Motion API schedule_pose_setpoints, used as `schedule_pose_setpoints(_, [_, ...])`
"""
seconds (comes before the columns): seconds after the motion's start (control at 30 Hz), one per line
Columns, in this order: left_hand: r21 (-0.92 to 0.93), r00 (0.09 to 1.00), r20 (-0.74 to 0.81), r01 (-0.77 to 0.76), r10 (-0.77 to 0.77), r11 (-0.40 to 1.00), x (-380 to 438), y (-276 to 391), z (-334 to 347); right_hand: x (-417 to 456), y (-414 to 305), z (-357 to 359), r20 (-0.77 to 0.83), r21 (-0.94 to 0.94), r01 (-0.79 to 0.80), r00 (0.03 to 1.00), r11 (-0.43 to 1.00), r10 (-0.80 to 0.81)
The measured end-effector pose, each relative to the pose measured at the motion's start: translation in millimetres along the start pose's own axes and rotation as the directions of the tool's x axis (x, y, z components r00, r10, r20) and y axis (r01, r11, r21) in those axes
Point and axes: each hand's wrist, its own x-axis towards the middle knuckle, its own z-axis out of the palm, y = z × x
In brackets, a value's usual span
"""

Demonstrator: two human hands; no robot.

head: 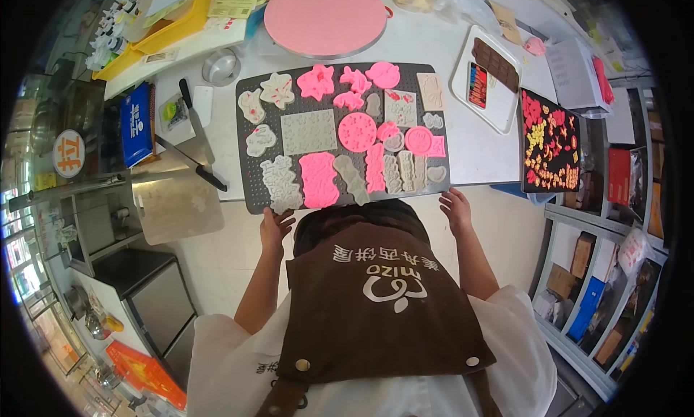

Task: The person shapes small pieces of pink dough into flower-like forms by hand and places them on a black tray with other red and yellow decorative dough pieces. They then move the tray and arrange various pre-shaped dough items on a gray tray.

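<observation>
Before me lies a dark perforated baking tray [271,146] covered with silicone moulds. Its near edge reaches past the edge of the worktable [488,157]. My left hand [276,230] is at the tray's near left corner, thumb against the edge and fingers loosely bent. At the near right corner is my right hand [456,208], its fingers apart. Whether either hand grips the tray cannot be told. The moulds include a pink round one [357,132], a pink flower [316,82], a grey rectangular sheet [309,132] and a pink wavy-edged one [319,179]. Red smears mark several.
Behind the tray stands a pink round turntable [325,16]. Two long knives [196,121] [187,162] and a metal bowl [221,67] lie left. A white tray [507,113] holds a brown chocolate-bar-shaped mould [495,63]. Small coloured pieces cover a black tray [550,143]. Shelving [580,224] stands right.
</observation>
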Motion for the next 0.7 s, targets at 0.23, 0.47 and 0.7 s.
schedule_pose_setpoints(0.23, [0.495,0.99,0.103,-0.133,0.094,0.859,13,7,-20,8,-16,-15,-0.059,-0.379,0.156,0.98,0.912,-0.192])
schedule_pose_setpoints(0.47, [0.791,0.733,-0.37,-0.073,0.57,0.607,-16,32,35,40,-88,40,0.42,-0.461,0.645,0.764,0.609,-0.49])
schedule_pose_setpoints(0.7, [0.766,0.787,-0.363,-0.053,0.498,0.641,14,63,58,3,-108,125,0.731,-0.421,0.775,0.597,0.47,-0.33])
